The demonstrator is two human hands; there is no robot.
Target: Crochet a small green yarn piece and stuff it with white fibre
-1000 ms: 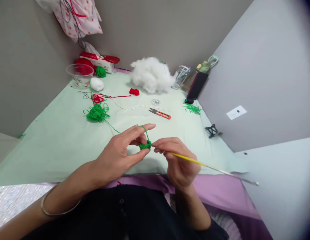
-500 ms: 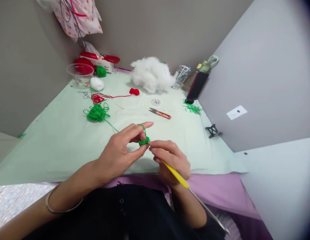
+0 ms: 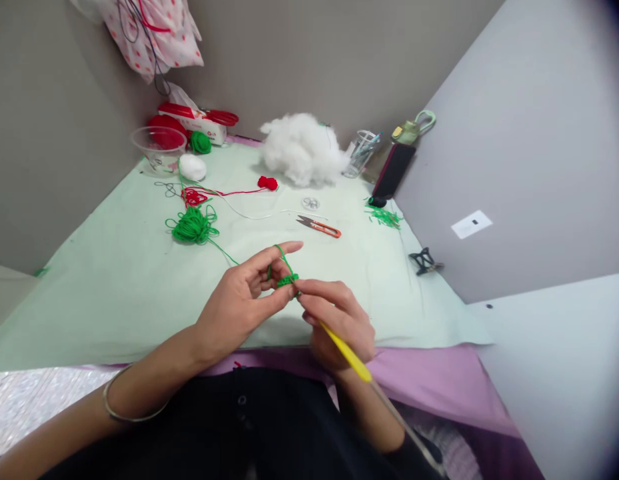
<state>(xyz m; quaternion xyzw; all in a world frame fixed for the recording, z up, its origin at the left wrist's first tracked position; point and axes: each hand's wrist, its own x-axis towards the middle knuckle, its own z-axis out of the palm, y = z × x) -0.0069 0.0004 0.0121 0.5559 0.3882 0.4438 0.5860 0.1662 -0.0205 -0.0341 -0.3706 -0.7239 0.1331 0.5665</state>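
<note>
We pinch the green crochet piece (image 3: 288, 281) in our partly open left hand (image 3: 239, 300), just beside our right hand (image 3: 348, 315), closed around the yellow-handled crochet hook (image 3: 350, 357), from which the green yarn (image 3: 284, 257) could slip if its tension slackens.

A small green crocheted piece (image 3: 287, 281) sits at the upper end of a slanting yellow-handled hook (image 3: 346, 351).
</note>
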